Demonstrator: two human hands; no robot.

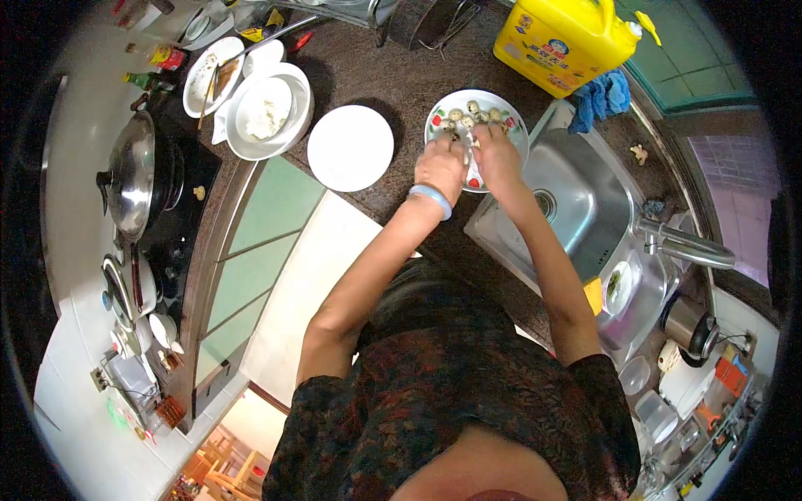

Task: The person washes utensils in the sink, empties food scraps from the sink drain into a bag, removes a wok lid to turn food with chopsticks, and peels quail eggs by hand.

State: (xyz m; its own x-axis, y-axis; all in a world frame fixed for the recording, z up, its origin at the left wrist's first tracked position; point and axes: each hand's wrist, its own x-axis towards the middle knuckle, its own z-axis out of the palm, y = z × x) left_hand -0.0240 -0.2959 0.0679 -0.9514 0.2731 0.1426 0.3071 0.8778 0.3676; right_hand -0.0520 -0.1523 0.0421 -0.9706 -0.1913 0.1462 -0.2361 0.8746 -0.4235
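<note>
Kitchen worktop [393, 92]: dark, mottled. L hand [443, 165], approx. 8 o'clock on flowered plate [519, 140]: fingers part-curled, blurred; grip can't be told. R hand [496, 157], approx. 4 o'clock: fingers bent in close to L's; contents, if any, hidden. Speckled eggs [473, 107]: same plate, mainly 12 o'clock. Shells prob. fragile; rec. light fingertip pressure, hands low over plate. From plate: white plate [351, 149] 9 o'clock; sink [576, 179] 4 o'clock; yellow jug [555, 46] 1–2 o'clock.

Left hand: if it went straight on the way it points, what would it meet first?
Probably the speckled eggs on the flowered plate, just ahead of the left hand, though depth is hard to judge.
</note>
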